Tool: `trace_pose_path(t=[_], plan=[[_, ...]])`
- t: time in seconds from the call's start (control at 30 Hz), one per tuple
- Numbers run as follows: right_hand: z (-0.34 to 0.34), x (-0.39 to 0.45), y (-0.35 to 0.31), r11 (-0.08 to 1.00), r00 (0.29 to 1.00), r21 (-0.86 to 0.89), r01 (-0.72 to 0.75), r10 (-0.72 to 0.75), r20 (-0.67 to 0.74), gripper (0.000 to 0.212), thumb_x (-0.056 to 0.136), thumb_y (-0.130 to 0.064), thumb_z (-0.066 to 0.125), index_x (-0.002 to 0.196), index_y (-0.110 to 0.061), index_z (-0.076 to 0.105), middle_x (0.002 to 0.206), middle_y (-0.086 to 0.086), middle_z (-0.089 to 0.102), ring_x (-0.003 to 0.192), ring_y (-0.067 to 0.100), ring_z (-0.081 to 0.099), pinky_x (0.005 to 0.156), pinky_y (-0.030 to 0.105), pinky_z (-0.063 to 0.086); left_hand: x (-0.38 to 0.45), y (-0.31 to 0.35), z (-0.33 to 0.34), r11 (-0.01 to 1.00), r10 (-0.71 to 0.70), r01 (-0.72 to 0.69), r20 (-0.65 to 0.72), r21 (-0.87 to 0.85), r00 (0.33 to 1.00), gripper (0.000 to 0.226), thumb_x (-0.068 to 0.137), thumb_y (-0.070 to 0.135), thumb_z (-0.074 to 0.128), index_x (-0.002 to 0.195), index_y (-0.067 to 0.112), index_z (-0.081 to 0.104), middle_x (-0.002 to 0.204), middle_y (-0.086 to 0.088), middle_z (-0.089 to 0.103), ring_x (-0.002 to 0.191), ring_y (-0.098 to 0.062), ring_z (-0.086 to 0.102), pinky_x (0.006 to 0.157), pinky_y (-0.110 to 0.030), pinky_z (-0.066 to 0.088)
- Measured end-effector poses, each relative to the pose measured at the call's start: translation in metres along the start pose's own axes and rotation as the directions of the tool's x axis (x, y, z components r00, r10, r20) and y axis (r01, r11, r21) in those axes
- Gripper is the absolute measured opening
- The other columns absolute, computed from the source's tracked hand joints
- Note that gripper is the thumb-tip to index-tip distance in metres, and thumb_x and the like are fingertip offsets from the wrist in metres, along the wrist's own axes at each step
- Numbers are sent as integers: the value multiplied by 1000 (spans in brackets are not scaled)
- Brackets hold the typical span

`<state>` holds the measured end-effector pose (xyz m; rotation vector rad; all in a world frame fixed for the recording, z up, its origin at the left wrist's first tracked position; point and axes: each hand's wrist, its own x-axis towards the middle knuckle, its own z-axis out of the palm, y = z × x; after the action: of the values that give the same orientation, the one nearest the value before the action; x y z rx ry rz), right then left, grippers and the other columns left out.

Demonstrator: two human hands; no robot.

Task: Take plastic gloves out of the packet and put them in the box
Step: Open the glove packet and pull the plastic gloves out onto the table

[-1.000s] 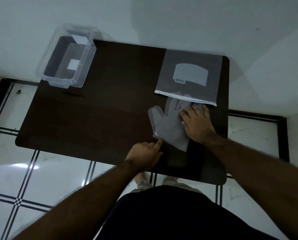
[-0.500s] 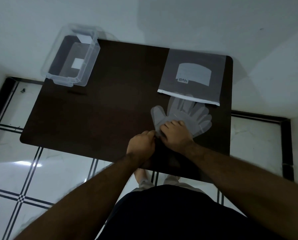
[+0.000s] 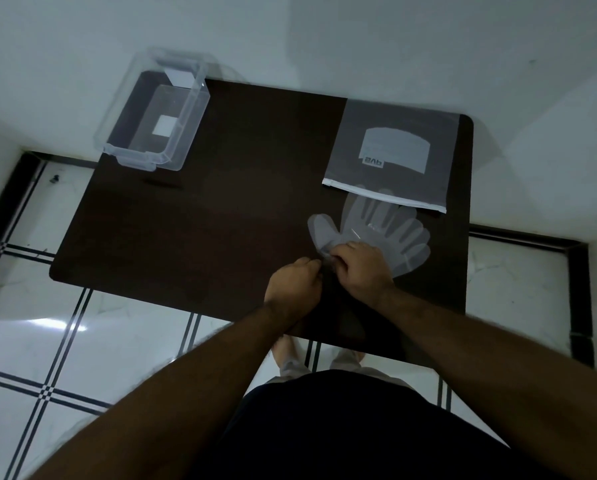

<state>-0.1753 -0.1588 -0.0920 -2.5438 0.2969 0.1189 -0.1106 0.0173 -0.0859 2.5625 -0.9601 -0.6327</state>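
Gloves are lying flat on the table at about 3 o'clock, fingertips touching the packet mouth, which is sitting at 1 o'clock; the box is waiting at 11 o'clock, well apart. Left hand and right hand are meeting at the cuff edge, fingers curled narrow and seemingly pinching film. I'm judging the film as near weightless, limp, clingy and easy to tear, so it's best gripped at the cuff, not the fingers. How many layers are getting stacked here I cannot tell; the fingertips are hiding the pinch, the light is dim, and the packet contents are unreadable.
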Motion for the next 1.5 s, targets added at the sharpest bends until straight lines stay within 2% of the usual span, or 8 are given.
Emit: trace_pose_path(t=[0.13,0.27,0.4,0.53,0.8,1.07,1.33,1.5], plan=[[-2,-2,0,991,997,117,-59,64,-45,13,100,-23,59,97,-19,71,89,-1,70,82,15,64,80,42,58,13,5,1,862,-307,269,-21,-430,951,18,101,25,68,119,22,70,102,13,70,90,-2,66,79,-18,52],[-3,-4,1,974,992,199,-108,119,-42,13,102,-21,60,97,-18,71,90,-1,70,83,15,64,80,40,57,28,10,1,677,-424,386,97,-627,901,31,91,18,81,120,17,72,102,7,76,94,-5,73,91,-32,63],[-6,-5,2,959,990,249,-136,142,-5,12,104,-20,60,101,-19,71,93,-3,70,85,12,65,83,35,57,32,18,-4,810,-373,346,38,-473,927,22,95,17,77,115,20,69,105,5,72,93,-6,70,87,-29,61],[-10,-5,2,932,982,314,-181,190,0,9,104,-22,59,104,-22,68,95,-6,68,88,10,64,85,32,55,30,26,-6,982,-94,84,-49,-171,994,11,105,21,59,102,22,70,106,4,67,96,-12,64,90,-34,57],[-23,-6,13,846,901,431,-314,409,-148,11,107,-27,55,101,-21,62,93,-3,64,84,11,62,74,27,50,49,44,-3,945,313,-318,76,76,947,17,105,33,61,116,24,70,125,-1,68,118,-18,62,103,-41,53],[-47,7,30,711,821,559,-427,564,-90,12,108,-24,51,101,-21,61,96,1,66,89,19,67,82,45,61,83,73,-1,899,336,-379,211,221,918,27,98,31,68,124,25,68,128,-1,67,117,-23,61,100,-46,55],[-81,16,29,642,781,657,-395,612,-129,16,110,-27,48,100,-21,58,110,2,71,101,15,68,83,35,60,69,73,7,884,288,-364,273,294,918,35,101,38,62,133,23,65,136,-4,62,124,-28,56,100,-50,54],[-99,21,23,622,839,706,-339,539,-72,20,110,-27,47,97,-21,60,106,1,71,97,15,70,83,37,61,54,72,10,896,274,-334,227,292,935,30,103,39,58,126,23,68,127,-2,63,116,-25,60,90,-44,57]])
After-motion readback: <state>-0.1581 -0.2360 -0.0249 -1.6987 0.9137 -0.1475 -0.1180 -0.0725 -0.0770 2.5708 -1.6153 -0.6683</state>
